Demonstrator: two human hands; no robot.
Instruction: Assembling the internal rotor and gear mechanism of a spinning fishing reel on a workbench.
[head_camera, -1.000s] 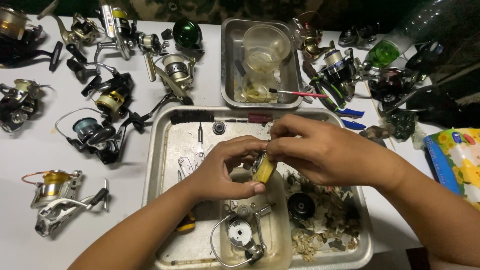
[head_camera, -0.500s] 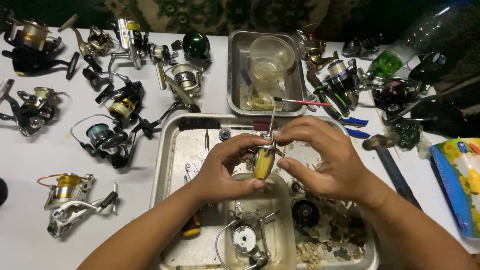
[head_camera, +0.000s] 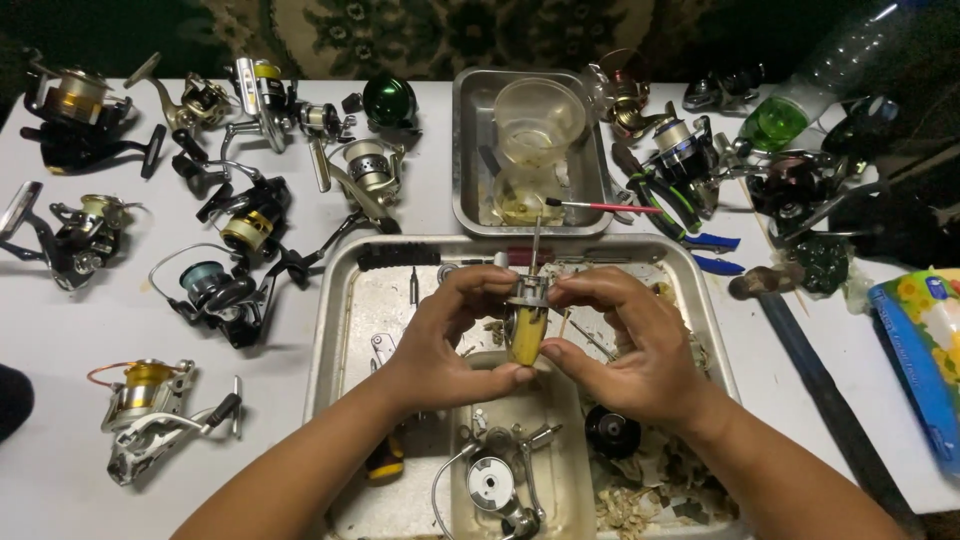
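My left hand (head_camera: 455, 335) and my right hand (head_camera: 630, 345) both grip a small yellow and grey fishing-reel body (head_camera: 525, 325) with a thin metal shaft sticking up from it. I hold it upright over a large steel tray (head_camera: 335, 330). Below the hands, a smaller inner tray (head_camera: 570, 470) holds a dismantled reel frame (head_camera: 495, 485) with a round white part. A black spool (head_camera: 612, 432) lies to the right of it among scraps.
Many fishing reels (head_camera: 225, 235) lie on the white table (head_camera: 90, 330) left and behind. A smaller steel tray (head_camera: 470, 150) at the back holds a clear cup (head_camera: 540, 120) and a red-handled brush (head_camera: 600, 207). A hammer (head_camera: 800, 350), blue-handled pliers (head_camera: 700, 230) and a colourful packet (head_camera: 925, 350) lie right.
Both hands have brought the reel body from a low tilted hold to upright, its shaft now pointing up. The camera view shifted slightly toward the table's back.
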